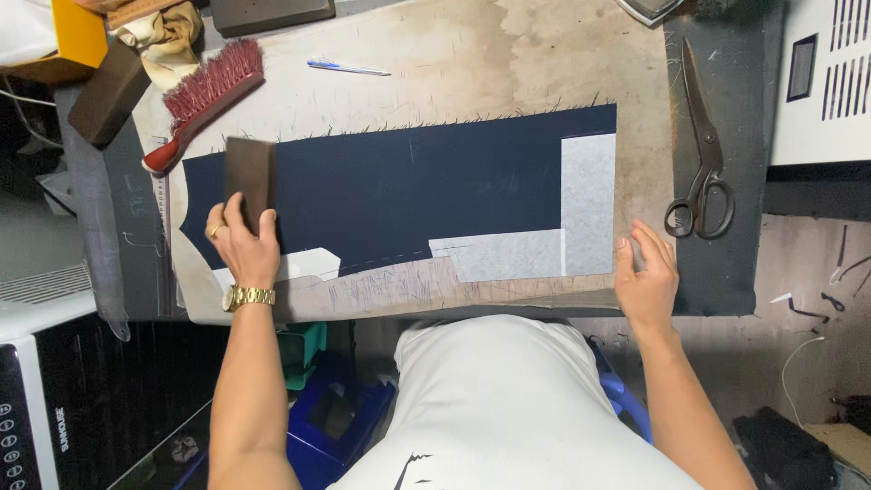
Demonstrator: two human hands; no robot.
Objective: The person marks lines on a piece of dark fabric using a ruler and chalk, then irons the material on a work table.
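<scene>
The navy cloth looks matt and finely woven, frayed along its upper edge, with pale, papery patches on its right end. Beneath it the board cover is stained, worn fabric. Right of the cloth lie dull dark metal scissors; at its left end sits a matt brown block, possibly wood.

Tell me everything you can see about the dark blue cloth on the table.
The cloth is a long navy piece lying flat across the worn board. Its upper edge is frayed with loose threads. Pale interfacing covers its right end and part of the lower edge, forming an L shape, and faint chalk lines run across it. Its left end curves inward. The left hand presses a brown block onto the left part. The right hand rests flat beside its lower right corner.
</scene>
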